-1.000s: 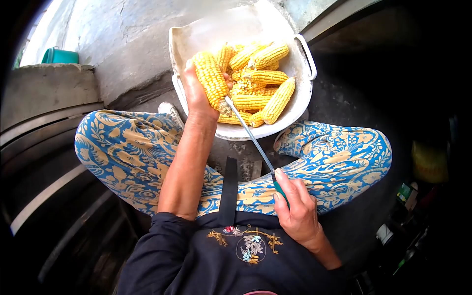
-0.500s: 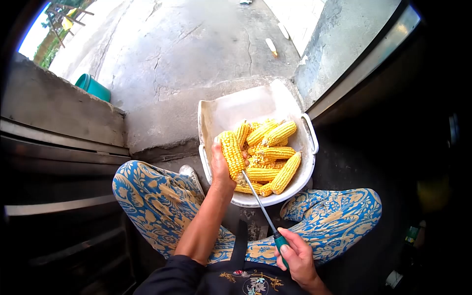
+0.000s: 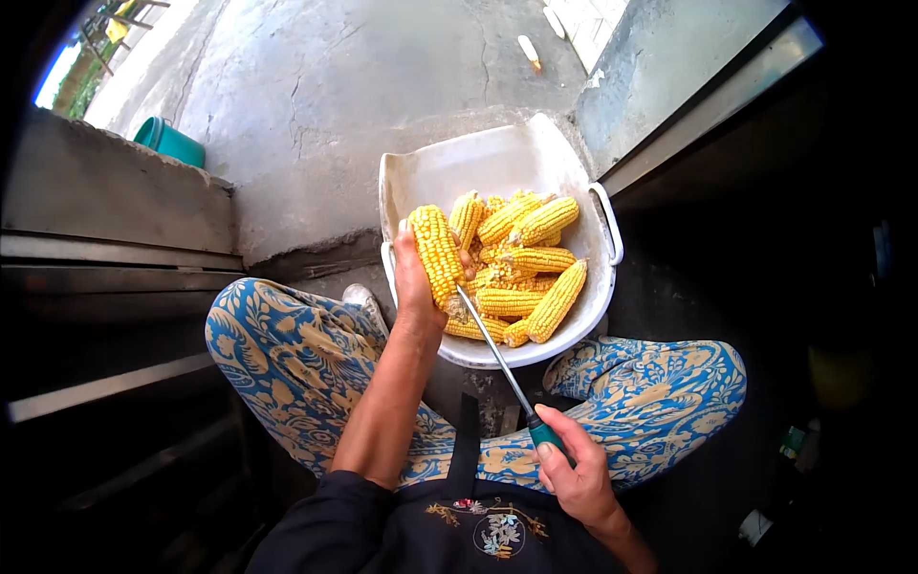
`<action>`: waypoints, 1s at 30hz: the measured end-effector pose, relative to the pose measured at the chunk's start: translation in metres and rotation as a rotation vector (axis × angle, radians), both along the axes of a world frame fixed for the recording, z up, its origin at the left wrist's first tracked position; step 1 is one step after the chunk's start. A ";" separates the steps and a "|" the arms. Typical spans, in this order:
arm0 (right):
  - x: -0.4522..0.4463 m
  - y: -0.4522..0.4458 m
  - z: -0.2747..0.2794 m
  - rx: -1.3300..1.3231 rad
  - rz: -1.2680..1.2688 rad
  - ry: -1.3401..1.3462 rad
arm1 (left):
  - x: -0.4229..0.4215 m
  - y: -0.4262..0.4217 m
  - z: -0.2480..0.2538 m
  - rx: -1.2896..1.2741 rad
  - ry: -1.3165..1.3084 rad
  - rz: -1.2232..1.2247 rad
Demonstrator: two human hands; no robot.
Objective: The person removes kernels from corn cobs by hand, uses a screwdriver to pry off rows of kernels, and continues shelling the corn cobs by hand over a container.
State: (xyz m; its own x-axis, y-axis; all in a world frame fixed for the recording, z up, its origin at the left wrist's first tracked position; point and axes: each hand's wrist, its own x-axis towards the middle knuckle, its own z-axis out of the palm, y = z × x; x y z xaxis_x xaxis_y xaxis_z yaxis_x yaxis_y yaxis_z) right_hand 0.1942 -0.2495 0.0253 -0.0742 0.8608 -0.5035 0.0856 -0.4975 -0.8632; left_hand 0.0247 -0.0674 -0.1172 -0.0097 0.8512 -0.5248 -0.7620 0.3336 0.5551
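Note:
My left hand (image 3: 413, 282) is wrapped round a yellow ear of corn (image 3: 435, 251), held tilted over the left side of the white tub (image 3: 478, 161). In my right hand (image 3: 578, 469) is a screwdriver (image 3: 504, 362) with a green handle and a long metal shaft. Its tip meets the lower end of the held ear; whether it goes in between the kernels I cannot tell. Several more husked ears (image 3: 555, 301) lie piled in the tub, with what look like loose kernels among them.
The tub stands between my bent legs (image 3: 287, 364) at a concrete step (image 3: 306, 210). A teal bucket (image 3: 172, 143) sits beyond the left wall. On the concrete floor ahead lies a small white and orange object (image 3: 529, 53). Door frames flank both sides.
The view has tilted slightly, so the tub and legs sit higher in the picture. Both hands keep their holds, and the screwdriver tip stays at the lower end of the ear.

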 end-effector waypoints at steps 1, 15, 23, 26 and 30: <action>0.002 0.004 0.007 -0.246 -0.113 0.212 | 0.002 -0.001 0.000 -0.001 -0.005 -0.012; -0.005 0.010 -0.022 0.354 0.147 -0.345 | -0.002 0.003 -0.004 0.048 0.198 -0.077; -0.002 0.018 -0.016 -0.344 -0.246 0.486 | -0.007 0.003 -0.016 -0.019 0.182 -0.084; -0.013 0.015 -0.033 0.360 0.159 -0.359 | -0.006 0.004 -0.022 0.002 0.199 -0.071; -0.016 0.017 -0.031 0.360 0.280 -0.540 | -0.004 0.004 -0.014 -0.040 0.184 -0.078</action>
State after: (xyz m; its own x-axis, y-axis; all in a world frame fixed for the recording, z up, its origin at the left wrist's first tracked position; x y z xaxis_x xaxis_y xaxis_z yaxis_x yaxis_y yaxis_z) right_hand 0.1783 -0.2325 -0.0054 -0.1376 0.9658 -0.2196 0.6311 -0.0854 -0.7710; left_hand 0.0211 -0.0636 -0.1309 -0.0431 0.8315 -0.5538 -0.6200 0.4124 0.6675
